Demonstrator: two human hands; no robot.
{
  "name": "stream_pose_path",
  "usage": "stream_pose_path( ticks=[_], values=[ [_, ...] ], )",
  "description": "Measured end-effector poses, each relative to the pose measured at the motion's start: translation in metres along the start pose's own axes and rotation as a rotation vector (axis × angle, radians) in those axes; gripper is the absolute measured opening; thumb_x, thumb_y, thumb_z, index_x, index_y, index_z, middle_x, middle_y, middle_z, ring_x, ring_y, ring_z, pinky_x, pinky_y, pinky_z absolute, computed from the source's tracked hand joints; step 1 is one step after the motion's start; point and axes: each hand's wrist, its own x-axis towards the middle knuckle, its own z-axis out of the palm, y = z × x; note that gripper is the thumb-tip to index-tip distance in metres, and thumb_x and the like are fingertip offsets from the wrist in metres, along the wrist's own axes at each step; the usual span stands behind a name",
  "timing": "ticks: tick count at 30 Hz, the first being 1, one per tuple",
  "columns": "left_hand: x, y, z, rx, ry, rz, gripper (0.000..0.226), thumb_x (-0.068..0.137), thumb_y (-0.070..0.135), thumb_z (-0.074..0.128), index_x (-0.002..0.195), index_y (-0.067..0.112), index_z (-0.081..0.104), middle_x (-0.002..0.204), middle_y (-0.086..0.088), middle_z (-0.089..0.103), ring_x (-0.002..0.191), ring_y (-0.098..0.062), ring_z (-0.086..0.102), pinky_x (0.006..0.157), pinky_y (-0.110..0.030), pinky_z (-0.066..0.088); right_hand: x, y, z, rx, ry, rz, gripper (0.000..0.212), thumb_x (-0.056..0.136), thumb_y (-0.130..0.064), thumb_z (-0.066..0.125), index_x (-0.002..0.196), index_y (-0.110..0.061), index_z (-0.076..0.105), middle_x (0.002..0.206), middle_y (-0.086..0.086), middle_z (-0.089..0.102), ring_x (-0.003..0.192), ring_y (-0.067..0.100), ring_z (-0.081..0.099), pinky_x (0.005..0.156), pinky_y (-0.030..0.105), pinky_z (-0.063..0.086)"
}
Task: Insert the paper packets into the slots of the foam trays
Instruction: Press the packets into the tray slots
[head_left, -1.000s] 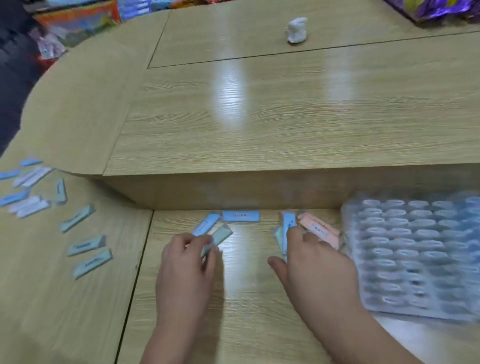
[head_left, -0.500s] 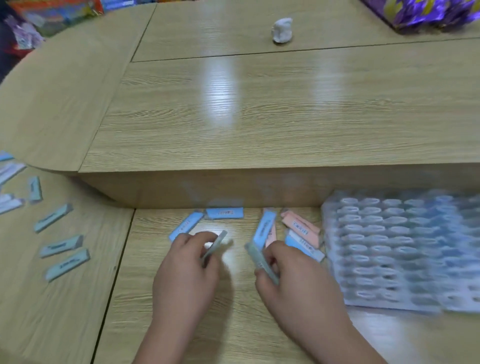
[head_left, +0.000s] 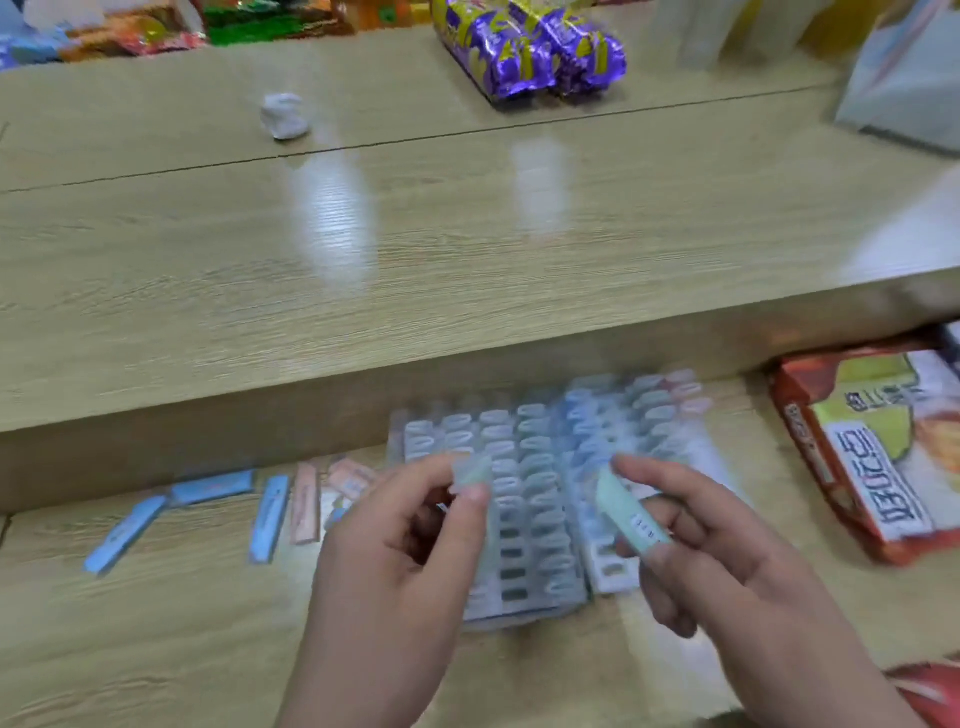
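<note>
Green packet (head_left: 629, 512) in right hand (head_left: 727, 566), label (head_left: 644, 526) blurred.

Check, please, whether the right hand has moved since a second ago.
Yes. The right hand, gripping a green packet, has gone rightward from the loose packets to above the foam trays.

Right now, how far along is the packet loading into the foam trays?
Done: most far slots of the grey foam trays look filled, despite blur. In hand: the left hand pinches one pale green paper packet, the right hand holds a second pale green packet, both above the trays. Left: several dark empty slots in the near rows, and loose blue and pink paper packets on the wooden table.
</note>
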Motion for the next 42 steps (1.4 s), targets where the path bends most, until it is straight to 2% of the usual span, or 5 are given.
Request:
stream_pose_path(
  ticks=[6,13,21,29,42],
  values=[
    [0.006,0.02,0.063,-0.022,-0.062,-0.003,0.01,0.083,0.035,0.069,0.091,0.042,0.071,0.068,0.007,0.06,0.054,-0.002,0.052,0.052,-0.016,0.042,0.013,0.016,-0.082,-0.157,0.098,0.033,0.076,0.09,0.014,0.041,0.115,-0.054,0.064,0.064,0.005,0.065,0.059,0.016,0.058,0.057,0.021,0.05],
    [0.006,0.024,0.113,0.077,-0.154,-0.051,0.017,0.083,0.036,0.067,0.096,0.046,0.065,0.063,0.01,0.057,0.052,-0.003,0.05,0.052,-0.019,0.042,0.039,0.027,-0.099,-0.123,0.191,-0.066,0.024,0.074,-0.053,0.058,0.092,-0.046,0.072,0.083,-0.013,0.073,0.078,0.001,0.068,0.07,0.009,0.05],
    [0.004,0.021,0.132,0.355,-0.137,0.009,0.017,0.085,0.03,0.076,0.096,0.041,0.069,0.065,0.032,0.053,0.052,-0.001,0.049,0.053,-0.026,0.042,0.054,0.048,-0.107,-0.223,0.103,-0.063,0.008,0.087,-0.039,0.062,0.095,-0.04,0.061,0.08,-0.007,0.07,0.079,0.011,0.066,0.072,0.024,0.051],
    [0.001,0.018,0.141,0.367,-0.112,-0.007,0.02,0.082,0.032,0.078,0.098,0.041,0.074,0.087,0.034,0.06,0.066,0.002,0.051,0.061,-0.027,0.047,0.063,0.058,-0.117,-0.126,0.112,-0.126,0.04,0.092,-0.007,0.065,0.106,-0.044,0.066,0.098,-0.01,0.072,0.093,0.008,0.07,0.08,0.023,0.056],
    [-0.004,0.017,0.144,0.536,-0.061,0.211,0.026,0.078,0.021,0.083,0.101,0.03,0.077,0.079,0.027,0.063,0.069,0.002,0.051,0.058,-0.023,0.049,0.057,0.071,-0.109,-0.344,0.124,-0.266,0.032,0.09,-0.015,0.069,0.103,-0.043,0.064,0.102,-0.015,0.07,0.092,0.008,0.071,0.078,0.025,0.057]
  ],
)
